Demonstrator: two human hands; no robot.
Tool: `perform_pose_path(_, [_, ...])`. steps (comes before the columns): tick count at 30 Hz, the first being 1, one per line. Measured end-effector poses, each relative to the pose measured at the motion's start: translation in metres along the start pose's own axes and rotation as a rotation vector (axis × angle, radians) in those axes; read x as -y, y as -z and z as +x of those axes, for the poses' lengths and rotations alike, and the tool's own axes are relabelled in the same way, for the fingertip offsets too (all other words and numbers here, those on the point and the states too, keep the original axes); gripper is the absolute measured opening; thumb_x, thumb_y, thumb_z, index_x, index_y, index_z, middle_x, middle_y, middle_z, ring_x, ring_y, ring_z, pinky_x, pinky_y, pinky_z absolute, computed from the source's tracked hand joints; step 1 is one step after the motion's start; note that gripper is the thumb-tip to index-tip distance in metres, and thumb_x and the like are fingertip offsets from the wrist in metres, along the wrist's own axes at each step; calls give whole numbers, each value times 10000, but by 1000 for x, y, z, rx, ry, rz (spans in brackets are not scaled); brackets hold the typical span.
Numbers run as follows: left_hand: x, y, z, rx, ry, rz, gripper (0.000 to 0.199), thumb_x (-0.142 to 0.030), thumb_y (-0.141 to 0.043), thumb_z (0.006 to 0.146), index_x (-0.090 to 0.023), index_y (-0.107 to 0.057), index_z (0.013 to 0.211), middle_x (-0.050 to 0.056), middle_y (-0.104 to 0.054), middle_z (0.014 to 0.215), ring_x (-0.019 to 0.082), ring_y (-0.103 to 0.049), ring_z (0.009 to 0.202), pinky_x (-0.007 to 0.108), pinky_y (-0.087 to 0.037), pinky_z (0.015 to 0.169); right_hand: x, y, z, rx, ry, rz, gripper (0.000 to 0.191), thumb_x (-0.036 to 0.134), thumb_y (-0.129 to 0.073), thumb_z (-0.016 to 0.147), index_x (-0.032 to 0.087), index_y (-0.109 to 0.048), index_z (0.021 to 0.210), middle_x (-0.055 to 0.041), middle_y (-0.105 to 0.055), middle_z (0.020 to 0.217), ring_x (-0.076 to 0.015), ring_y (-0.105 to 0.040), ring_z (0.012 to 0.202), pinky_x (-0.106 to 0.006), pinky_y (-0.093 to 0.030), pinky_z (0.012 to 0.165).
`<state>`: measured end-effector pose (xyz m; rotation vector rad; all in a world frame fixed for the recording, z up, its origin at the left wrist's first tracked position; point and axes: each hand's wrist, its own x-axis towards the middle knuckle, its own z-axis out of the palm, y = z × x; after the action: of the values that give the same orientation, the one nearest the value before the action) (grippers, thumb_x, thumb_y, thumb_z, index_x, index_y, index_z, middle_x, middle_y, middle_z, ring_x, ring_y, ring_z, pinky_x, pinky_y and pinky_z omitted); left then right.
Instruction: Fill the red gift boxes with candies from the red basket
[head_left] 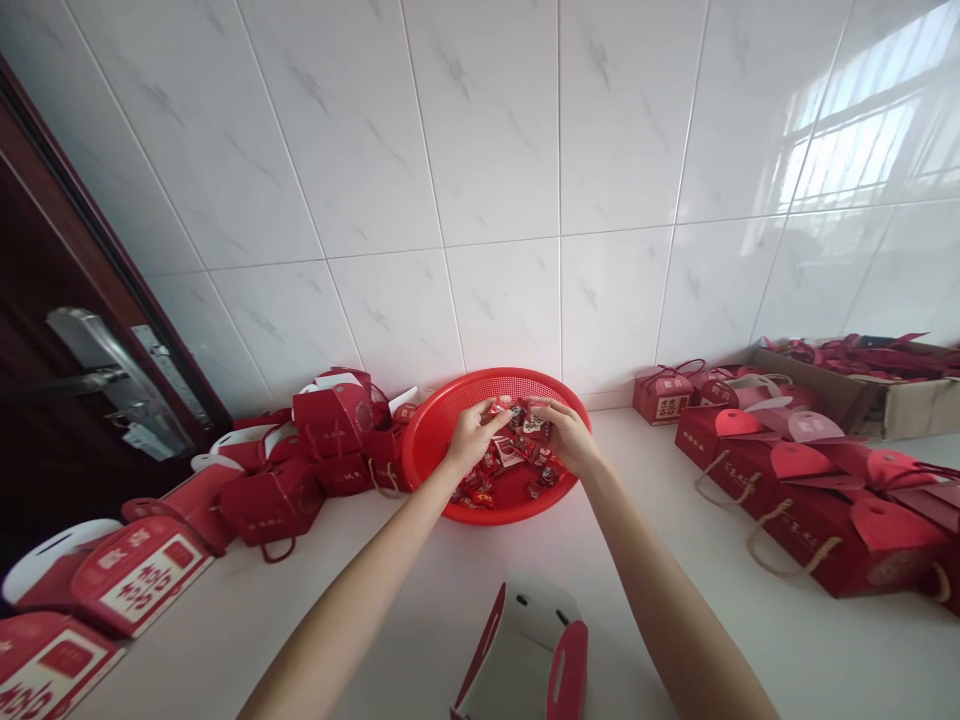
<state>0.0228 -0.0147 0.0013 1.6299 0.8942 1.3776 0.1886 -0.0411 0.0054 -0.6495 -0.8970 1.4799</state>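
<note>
Both hands are over a red plastic basket (427, 440) with perforated sides, in which wrapped candies (514, 455) lie. Between the thumb and fingers of my left hand (474, 437) is a small red-wrapped candy (500, 406). My right hand (574, 438) is closed on a dark red candy packet (535, 424) with pale lettering. The two hands are close together, fingertips pointing inward. Nearer to me, between my forearms, stands an open gift box (517, 650), red outside and white inside, with its flaps up. Its lower part is cut off by the frame edge.
Several red gift boxes (262, 500) stand at the left, near a dark door with a metal handle (97, 365). More red boxes (810, 500) with rope handles line the right side. Behind them, a cardboard box (911, 405) holds dark red ribbons. A white tiled wall (502, 180) rises behind the table.
</note>
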Motion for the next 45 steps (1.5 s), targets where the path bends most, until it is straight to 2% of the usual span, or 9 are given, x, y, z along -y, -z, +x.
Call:
perform_pose_path(6, [1, 1, -1, -30, -59, 63, 438, -402, -757, 728, -173, -704, 1097, 104, -698, 1236, 281, -622, 1174, 409, -481, 1008, 1, 0, 0, 16, 14, -26, 285, 224, -781, 600, 199, -711, 875, -22, -727, 807, -191, -676, 764, -312, -578, 669])
perform_pose_path(17, [-11, 3, -2, 4, -125, 215, 326, -408, -698, 764, -163, -738, 975, 103, -756, 1060, 276, -674, 1053, 408, -502, 962, -4, -1, 3, -21, 157, -113, 360, 262, -819, 534, 177, -709, 866, -1, -714, 697, -151, -644, 624, -266, -539, 606])
perform_pose_path(21, [-21, 5, -14, -36, -31, 181, 256, -431, -676, 764, -187, -722, 828, 46, -755, 879, 249, -677, 915, 352, -528, 825, 5, -7, 0, -26, 190, -155, 257, 232, -759, 557, 173, -714, 803, 12, -686, 640, -128, -609, 549, -228, -496, 522])
perform_pose_path(25, [-42, 8, -37, -71, 121, 11, 249, -422, -696, 691, -174, -677, 689, 17, -689, 708, 196, -641, 721, 301, -520, 668, 31, -19, -19, 28, 184, -153, 213, 207, -738, 551, 183, -690, 758, 28, -671, 629, -110, -578, 497, -218, -486, 477])
perform_pose_path(28, [-67, 14, -60, 36, 174, -48, 274, -393, -735, 678, -160, -695, 817, 7, -670, 694, 150, -598, 603, 282, -499, 598, 60, -29, -44, 165, 215, -199, 215, 214, -739, 592, 193, -689, 800, 22, -677, 662, -112, -576, 512, -216, -479, 460])
perform_pose_path(31, [-95, 20, -88, 218, 195, 28, 407, -321, -800, 669, -191, -690, 1039, -2, -685, 720, 162, -635, 640, 287, -508, 633, 85, -37, -73, 307, 255, -270, 217, 203, -739, 647, 194, -700, 860, 19, -679, 704, -108, -590, 546, -222, -501, 513])
perform_pose_path(37, [-133, 17, -131, 595, 103, 325, 139, -293, -783, 717, -222, -765, 836, 7, -728, 776, 186, -672, 740, 288, -527, 725, 101, -47, -118, 586, 304, -443, 216, 192, -746, 730, 184, -699, 940, 23, -655, 686, -100, -584, 561, -218, -490, 544])
perform_pose_path(42, [-137, 9, -141, 663, 79, 543, 268, -309, -790, 690, -269, -764, 954, -4, -719, 838, 181, -658, 739, 257, -514, 681, 99, -53, -134, 697, 272, -619, 217, 167, -707, 765, 161, -688, 981, 38, -589, 636, -82, -501, 530, -196, -430, 486])
perform_pose_path(45, [-137, 9, -141, 651, 69, 598, 207, -316, -751, 721, -262, -755, 921, -5, -708, 811, 190, -655, 769, 244, -486, 661, 100, -52, -139, 736, 269, -684, 220, 176, -684, 783, 162, -682, 1003, 26, -606, 666, -91, -519, 551, -203, -448, 496])
